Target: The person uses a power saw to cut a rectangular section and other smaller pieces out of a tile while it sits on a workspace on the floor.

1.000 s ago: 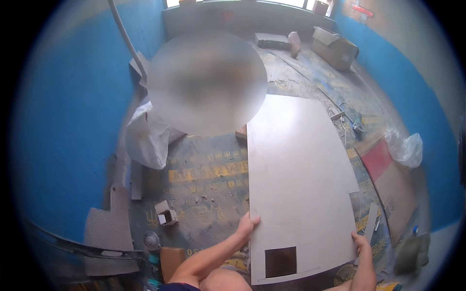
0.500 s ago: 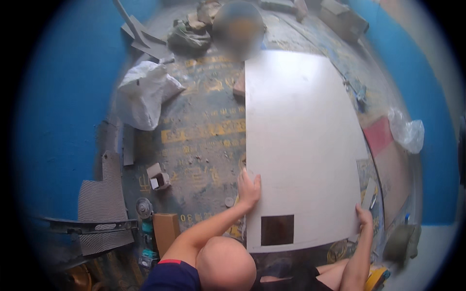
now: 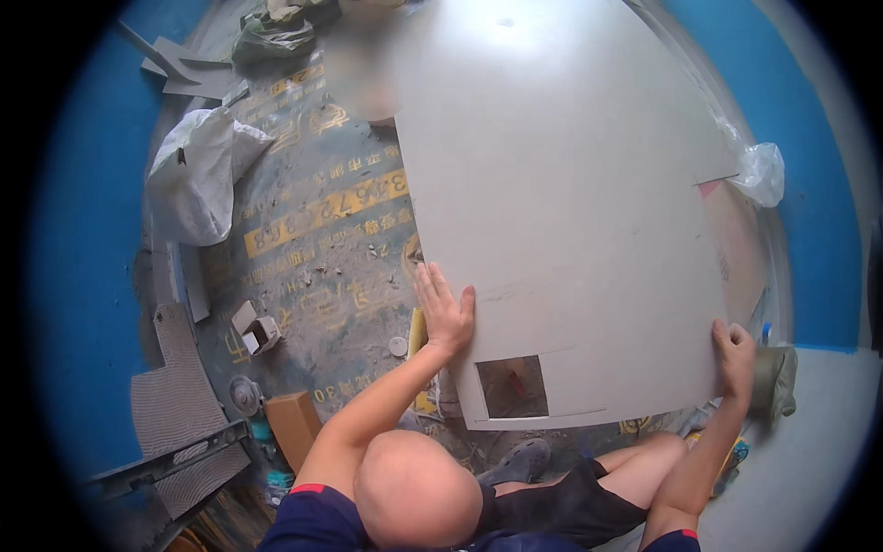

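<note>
A large pale tile (image 3: 570, 202), with a dark square cutout (image 3: 513, 386) near its near-left corner, stretches away from me. My left hand (image 3: 446, 313) holds its left edge, fingers straight along the rim and thumb on the upper face. At the near-right edge my right hand (image 3: 734, 354) grips the tile with fingers curled; some fingertips are hidden. Dark brown shows through the cutout, with a small reddish mark. Pencil-like lines run around the opening. My bent knee (image 3: 418, 492) and a grey clog (image 3: 520, 462) are close to the tile's near edge.
At left lie a white sack (image 3: 193, 179), a shovel (image 3: 189, 74), a small opened box (image 3: 256, 329), an angle grinder (image 3: 246, 396), a brown carton (image 3: 292, 428) and a ridged mortar-coated piece (image 3: 175, 396). Blue walls flank both sides; clear plastic (image 3: 762, 175) lies at right.
The tile fills more of the view and reaches farther up and right, its left edge now slanting. Both hands, still on its edges, appear higher. The view itself has also shifted.
</note>
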{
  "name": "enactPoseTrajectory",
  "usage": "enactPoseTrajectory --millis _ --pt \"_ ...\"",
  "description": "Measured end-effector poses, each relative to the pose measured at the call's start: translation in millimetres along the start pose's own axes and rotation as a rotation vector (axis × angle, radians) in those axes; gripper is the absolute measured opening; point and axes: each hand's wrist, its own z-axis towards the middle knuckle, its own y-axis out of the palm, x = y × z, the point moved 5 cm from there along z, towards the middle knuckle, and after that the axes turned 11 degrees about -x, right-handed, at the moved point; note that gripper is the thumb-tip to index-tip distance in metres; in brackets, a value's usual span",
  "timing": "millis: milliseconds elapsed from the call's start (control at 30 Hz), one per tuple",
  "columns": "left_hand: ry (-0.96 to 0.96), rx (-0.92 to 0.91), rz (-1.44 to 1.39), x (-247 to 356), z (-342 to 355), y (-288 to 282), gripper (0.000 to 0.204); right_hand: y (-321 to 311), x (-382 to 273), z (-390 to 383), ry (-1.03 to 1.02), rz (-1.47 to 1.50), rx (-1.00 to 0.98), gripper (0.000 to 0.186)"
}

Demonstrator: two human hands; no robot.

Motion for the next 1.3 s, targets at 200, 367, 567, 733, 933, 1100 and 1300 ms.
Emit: enactPoseTrajectory --millis 200,367,567,733,933,1100,1300 --pt "0.024 -0.010 -0.062 4 2 0 0.082 -9 -56 -38 -0.087 -0.026 0.014 0.040" --pt "0.062 0.002 -0.080 7 2 6 0.077 -9 -104 -77 -0.081 -0.067 0.048 0.034" --pt "0.114 0.011 -0.006 -5 2 11 0.072 -2 -144 -124 -0.073 -0.048 -0.092 0.032" --pt "0.179 -0.008 -0.042 2 -1 15 0.071 0 -172 -155 -0.133 -0.252 -0.135 0.034" --pt "0.192 -0.035 -0.008 -9 -1 -2 0.069 27 -214 -174 -0.465 -0.441 -0.264 0.029" --pt "0.023 -0.428 -0.034 1 35 -70 0.065 46 -248 -204 -0.609 -0.478 -0.253 0.028" --pt "0.972 0.490 -0.132 278 113 -351 0.061 60 -269 -235 -0.609 -0.301 -0.212 0.018"
